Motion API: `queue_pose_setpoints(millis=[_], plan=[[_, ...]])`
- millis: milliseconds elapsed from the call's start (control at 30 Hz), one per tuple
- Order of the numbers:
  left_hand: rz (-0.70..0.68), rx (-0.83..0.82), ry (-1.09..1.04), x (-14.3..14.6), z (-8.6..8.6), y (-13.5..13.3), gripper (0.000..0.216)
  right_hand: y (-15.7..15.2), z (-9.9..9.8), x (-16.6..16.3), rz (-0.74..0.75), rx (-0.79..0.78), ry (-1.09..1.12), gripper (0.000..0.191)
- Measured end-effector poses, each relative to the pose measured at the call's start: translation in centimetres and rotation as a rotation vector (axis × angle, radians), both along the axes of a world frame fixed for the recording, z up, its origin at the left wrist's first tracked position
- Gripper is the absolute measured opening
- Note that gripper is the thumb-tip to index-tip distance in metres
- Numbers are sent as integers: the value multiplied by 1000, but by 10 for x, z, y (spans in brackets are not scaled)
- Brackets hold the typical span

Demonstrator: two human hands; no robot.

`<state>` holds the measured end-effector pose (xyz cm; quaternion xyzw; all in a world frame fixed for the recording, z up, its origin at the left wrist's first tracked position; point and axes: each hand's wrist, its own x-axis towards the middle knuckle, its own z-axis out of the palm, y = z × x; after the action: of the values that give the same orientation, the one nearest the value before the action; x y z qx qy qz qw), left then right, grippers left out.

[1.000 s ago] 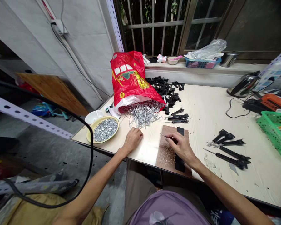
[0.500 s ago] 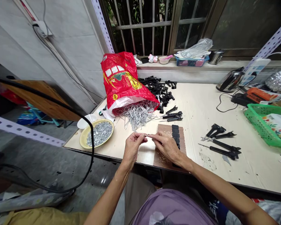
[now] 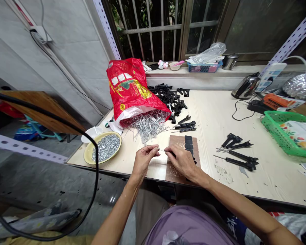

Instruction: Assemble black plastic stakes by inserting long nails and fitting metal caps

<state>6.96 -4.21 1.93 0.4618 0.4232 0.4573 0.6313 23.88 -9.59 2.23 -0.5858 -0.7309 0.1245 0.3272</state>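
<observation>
My left hand [image 3: 143, 160] pinches thumb and forefinger together at the tip of a thin metal rod [image 3: 162, 150]; any small piece inside that pinch is hidden. My right hand [image 3: 180, 160] is closed around a black plastic part [image 3: 172, 154], from which the rod seems to run across to the left fingertips. Beneath the right hand lies a brown board [image 3: 171, 174] with a column of black pads [image 3: 188, 142] and pale crumbs. Loose metal rods [image 3: 149, 126] spill from a red bag [image 3: 135, 90] just beyond the hands.
Left, a yellow bowl [image 3: 87, 159] holds small metal pieces [image 3: 106, 147], beside a white bowl [image 3: 89, 134]. Black plastic parts [image 3: 169, 97] are heaped behind. Several black parts with rods [image 3: 241, 159] lie right, near a green basket [image 3: 275, 131]. A black cable [image 3: 96, 170] loops at left.
My fingertips, nearly touching before, have drawn slightly apart, and a short length of rod shows between them. The black part in my right hand is more visible. The whole view has shifted a little.
</observation>
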Motion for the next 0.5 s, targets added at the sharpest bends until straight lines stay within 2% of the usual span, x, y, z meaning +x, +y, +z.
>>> queue_pose_setpoints(millis=[300, 500], plan=[[-30, 25, 65, 9, -7, 2, 26, -3, 4, 5, -98, 146, -285, 19], [-37, 50, 92, 14, -10, 4, 24, 0, 2, 9, -114, 158, -290, 21]])
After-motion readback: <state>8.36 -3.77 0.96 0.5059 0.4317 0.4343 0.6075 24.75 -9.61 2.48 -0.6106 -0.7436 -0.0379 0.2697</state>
